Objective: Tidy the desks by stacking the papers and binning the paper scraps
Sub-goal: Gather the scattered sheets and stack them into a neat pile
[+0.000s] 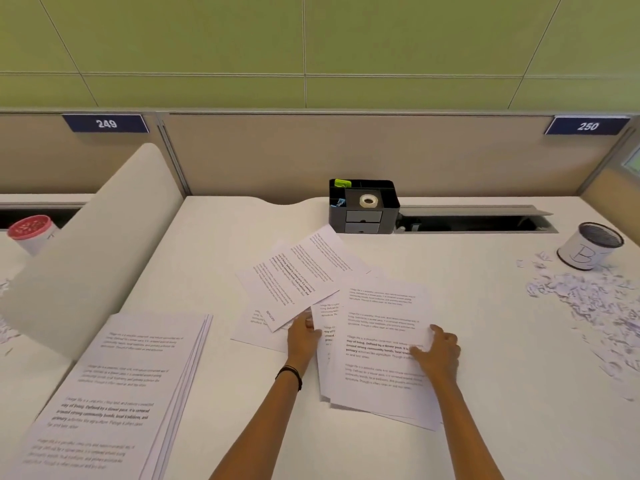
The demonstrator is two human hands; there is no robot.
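Papers (325,268) printed with text are scattered loosely across the middle of the white worktop (485,341), overlapping one another at different angles. A slanted sheet (294,282) on top of the spread is pinched at its near edge by the left hand (304,336), whose fingertips are partly hidden by the paper. A black band (289,375) is worn on that wrist. Just to the right, a rough pile (381,375) of sheets with uneven edges is pressed down by the right hand (438,353). That hand is laid on the top sheet with the thumb out and the fingers loosely bent, and nothing is gripped by it. A squared-up stack (117,393) is placed well apart at the near left, beside a curved white divider (93,244). Paper scraps (588,306) are strewn over the right end of the worktop, near a white cup (585,254) marked with a B. A red-topped cup (29,230) is seen on the neighbouring worktop beyond the divider. A black organiser (363,216) is set against the back panel, with a tape roll (368,201) held in its top.
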